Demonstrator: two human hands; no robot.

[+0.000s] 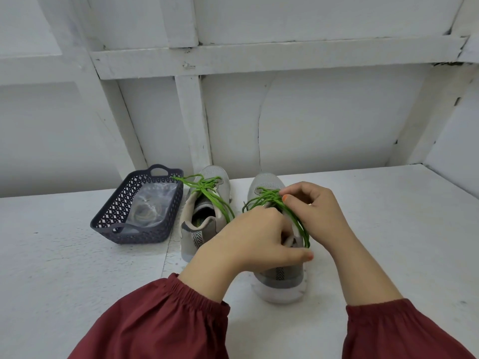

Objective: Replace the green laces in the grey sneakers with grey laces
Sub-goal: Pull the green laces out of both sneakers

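Fingertips (285, 197) of R hand (318, 213) pinching green lace (267, 196) over near sneaker (281, 277); L hand (254, 237) gripping its collar. Loosen each crossing top-down w/ short tugs, keep shoe pinned so eyelets don't snag. Far sneaker (204, 229) laced; spare laces (149, 215) bagged in basket (145, 235)

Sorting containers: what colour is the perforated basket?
Dark grey-blue basket, head view.
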